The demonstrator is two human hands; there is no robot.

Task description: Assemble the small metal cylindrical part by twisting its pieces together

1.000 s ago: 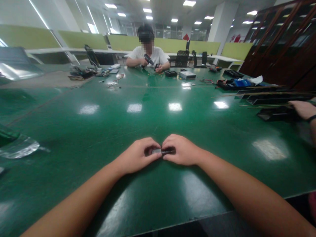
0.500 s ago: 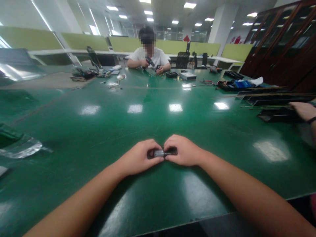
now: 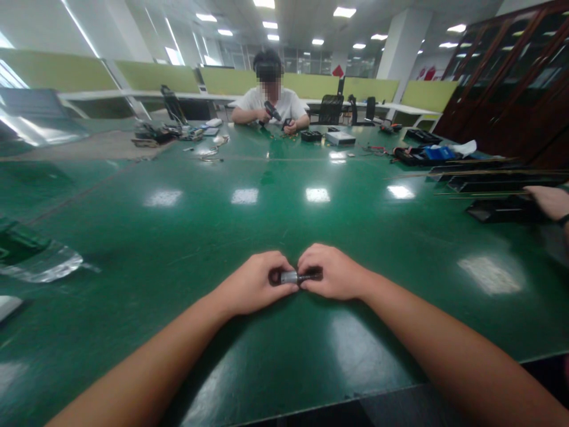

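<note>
Left hand [image 3: 251, 284] pinching small silver cylinder [image 3: 288, 277] between thumb and fingers; right hand [image 3: 335, 274] closed on dark thin part [image 3: 306, 277], directly right of the cylinder, in line with it. Both pieces sit inside the grip, fingertips nearly meeting; can't tell if the parts are joined. Change: more of the cylinder shows than a second ago, when the left fingers hid most of it; hands hold much the same pose. Probably a small turn or re-seat in the fingers, so fine handling looks ongoing. Green table [image 3: 231, 228] below the grip, clear plastic [image 3: 48, 270] well left.
</note>
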